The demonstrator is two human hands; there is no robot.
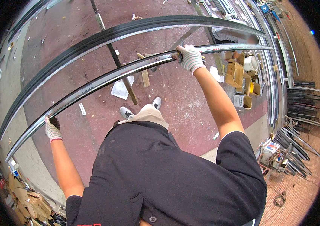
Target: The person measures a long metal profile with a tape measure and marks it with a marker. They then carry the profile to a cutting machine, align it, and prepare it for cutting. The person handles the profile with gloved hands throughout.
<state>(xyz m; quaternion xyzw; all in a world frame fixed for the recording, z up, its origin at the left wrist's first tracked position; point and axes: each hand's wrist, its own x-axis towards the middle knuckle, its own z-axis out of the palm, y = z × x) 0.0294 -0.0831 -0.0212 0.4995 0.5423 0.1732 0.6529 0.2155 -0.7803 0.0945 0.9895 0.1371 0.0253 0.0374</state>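
A long silvery metal profile (92, 87) stretches across in front of me, bowed by the lens. At its left part my left hand (53, 130) grips it, in a white knit glove with a dark palm. My right hand (190, 59), in a striped glove of the same sort, is closed around it farther right; its fingertips are partly hidden. Beyond it and apart from it runs a second long profile (129, 29) with a black ribbed face and a bright lower edge.
Under the profiles lies a dark support bar (129, 90). Paper sheets (120, 89) and a wood strip (145, 78) litter the red floor. To the right stand cardboard boxes (235, 74), a white bucket (250, 63) and stacked long profiles (272, 86). Cardboard (39, 206) is heaped at lower left.
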